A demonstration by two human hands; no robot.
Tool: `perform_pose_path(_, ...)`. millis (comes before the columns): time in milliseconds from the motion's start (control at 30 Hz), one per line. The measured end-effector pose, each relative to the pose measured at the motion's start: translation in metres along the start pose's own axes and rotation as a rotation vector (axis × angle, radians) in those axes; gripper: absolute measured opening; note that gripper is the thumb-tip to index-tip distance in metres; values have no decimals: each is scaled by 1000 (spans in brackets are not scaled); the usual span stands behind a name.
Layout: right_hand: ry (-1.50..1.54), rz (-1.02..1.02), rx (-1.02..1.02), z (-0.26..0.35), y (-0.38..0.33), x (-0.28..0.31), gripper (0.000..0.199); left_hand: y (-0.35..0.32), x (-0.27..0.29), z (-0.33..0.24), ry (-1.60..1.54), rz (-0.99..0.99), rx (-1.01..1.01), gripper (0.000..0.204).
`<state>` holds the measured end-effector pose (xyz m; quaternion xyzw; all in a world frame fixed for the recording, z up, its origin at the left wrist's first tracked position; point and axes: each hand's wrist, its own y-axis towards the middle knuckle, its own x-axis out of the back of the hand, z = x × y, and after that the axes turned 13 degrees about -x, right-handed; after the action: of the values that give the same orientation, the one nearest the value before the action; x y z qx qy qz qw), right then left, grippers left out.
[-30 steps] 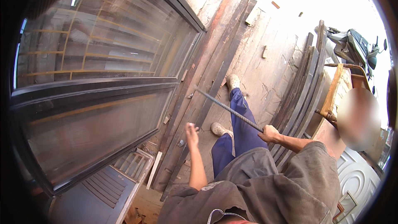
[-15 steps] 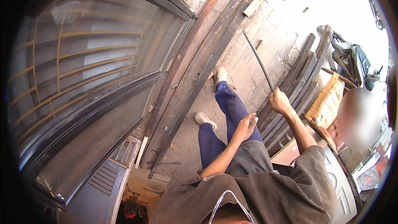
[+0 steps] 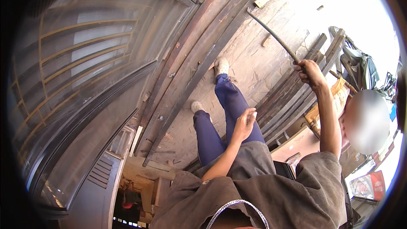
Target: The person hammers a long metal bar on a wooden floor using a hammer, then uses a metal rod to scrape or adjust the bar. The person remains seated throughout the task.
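My right hand (image 3: 310,74) is raised out to the right, its fingers wrapped round a long thin dark rod (image 3: 273,35) that looks ridged like a steel bar in the earlier frame. The rod slants away to the far left; its far tip overlaps the edge of a long dark beam (image 3: 212,55), and I cannot tell whether they touch. Over my thigh, my left hand (image 3: 244,126) has its fingers drawn together. A small pale spot shows at its fingertips, too small to name.
Several long beams lie on the dusty floor (image 3: 250,57) beside a dark framed panel with glass (image 3: 97,42). On my right rests a stack of dark bars (image 3: 282,104). Another person (image 3: 346,133) is close by on the right. A wood offcut (image 3: 266,40) lies beyond my shoes.
My right hand has risen and swung outward to the right with the rod, which now lies at a flatter slant. My left hand has shifted slightly left in view.
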<state>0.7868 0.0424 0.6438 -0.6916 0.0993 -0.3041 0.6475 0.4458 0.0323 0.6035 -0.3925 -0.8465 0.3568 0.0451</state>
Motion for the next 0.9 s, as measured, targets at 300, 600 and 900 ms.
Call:
perform_pose_path(300,42,47,-2,114,0,31,28,9,73,-36,-105,-108,45,38)
perform_pose_path(600,81,75,-80,123,-16,-15,52,48,88,-94,-133,-80,44,30)
perform_pose_path(900,53,-6,-110,157,-30,-23,51,58,119,-125,-95,-64,154,30)
